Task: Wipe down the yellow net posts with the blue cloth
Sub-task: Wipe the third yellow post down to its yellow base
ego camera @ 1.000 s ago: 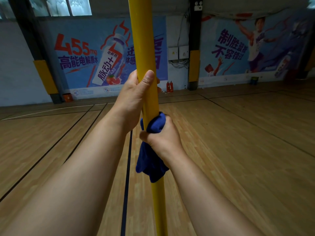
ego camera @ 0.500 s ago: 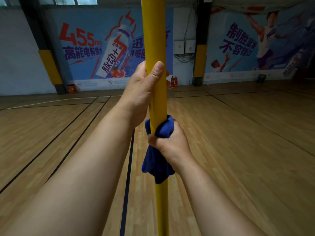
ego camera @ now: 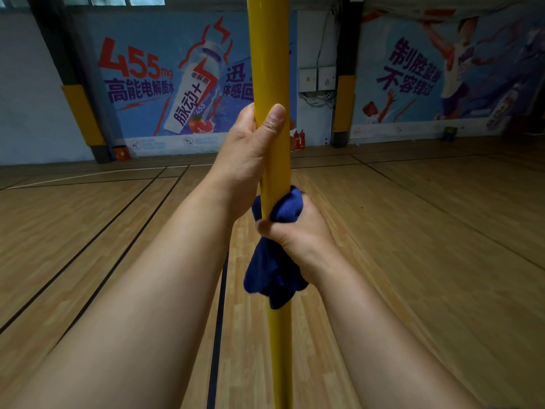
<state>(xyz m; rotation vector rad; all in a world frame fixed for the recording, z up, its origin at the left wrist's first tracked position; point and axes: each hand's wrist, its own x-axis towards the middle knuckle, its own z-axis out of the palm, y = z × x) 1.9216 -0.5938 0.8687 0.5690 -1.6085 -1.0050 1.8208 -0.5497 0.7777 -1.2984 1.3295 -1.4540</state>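
Two hands working one yellow net post [ego camera: 267,54].

The left hand [ego camera: 250,154] is wrapping its bare grip around the post, likely steadying it; directly below, the right hand [ego camera: 298,231] is closing its grip on the blue cloth [ego camera: 274,270], pressing it around the post, loose folds hanging beneath.

Both forearms are bare from the bottom edge of view up to the wrists, with no sleeve showing. The left hand [ego camera: 250,154] wears no glove, ring or band, and its thumbnail looks short and unpainted. The right hand [ego camera: 298,234] is likewise uncovered. No watch or strap shows on either wrist, though the undersides are hidden from here.
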